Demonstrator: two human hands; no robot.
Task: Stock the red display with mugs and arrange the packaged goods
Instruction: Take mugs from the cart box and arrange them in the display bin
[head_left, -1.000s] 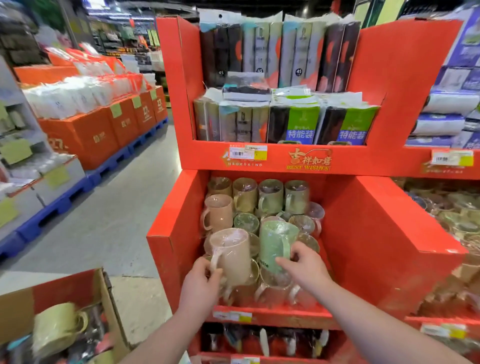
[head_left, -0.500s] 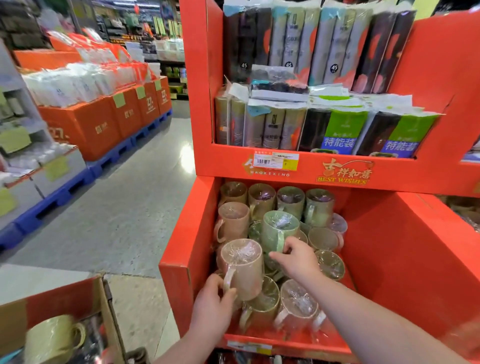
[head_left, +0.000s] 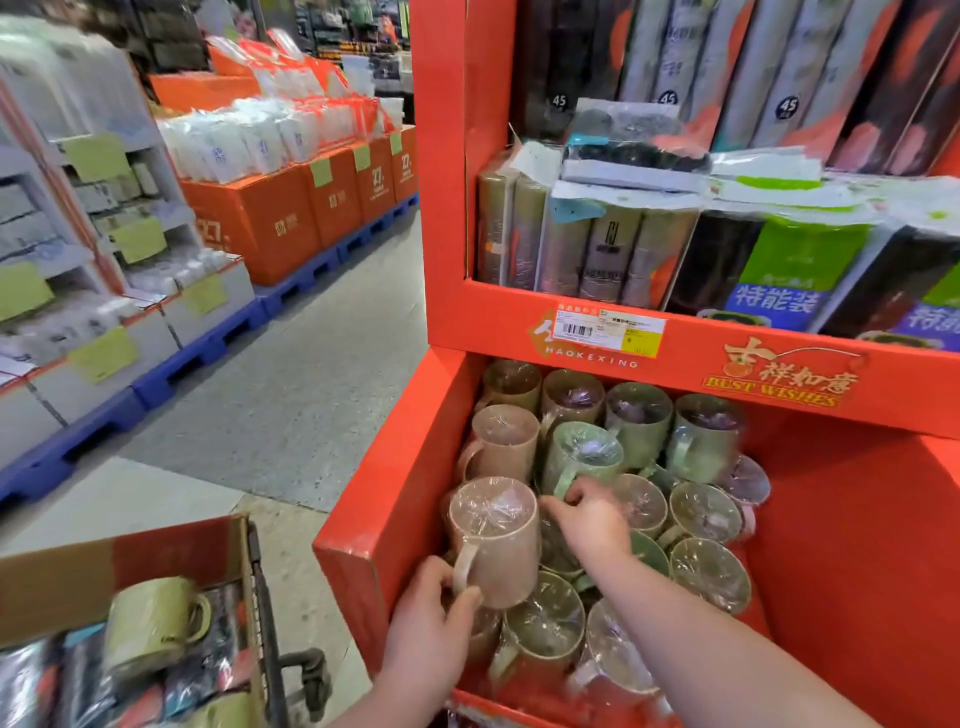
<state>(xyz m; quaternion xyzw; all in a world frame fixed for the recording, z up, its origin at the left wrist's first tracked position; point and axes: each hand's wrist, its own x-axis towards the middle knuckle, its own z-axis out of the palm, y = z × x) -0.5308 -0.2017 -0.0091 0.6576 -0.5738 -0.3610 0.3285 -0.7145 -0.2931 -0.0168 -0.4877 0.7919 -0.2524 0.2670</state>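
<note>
A red display (head_left: 395, 478) holds several plastic-wrapped mugs in its lower bin. My left hand (head_left: 426, 623) grips the handle of a beige mug (head_left: 498, 535) standing upright on top of other mugs at the bin's front left. My right hand (head_left: 587, 519) holds the handle of a green mug (head_left: 582, 457) set just behind it, in the second row. Packaged goods (head_left: 613, 244) stand in rows on the shelf above the bin.
A cardboard box (head_left: 67, 577) on a cart at lower left holds a yellow-green mug (head_left: 150, 618) and dark packets. Orange boxes (head_left: 280, 218) on blue pallets line the grey aisle floor at left. The bin's right half shows bare red cardboard.
Both hands have lowered their mugs into the bin: the green one moved back into the second row, the beige one settled at front left. The camera has come closer.
</note>
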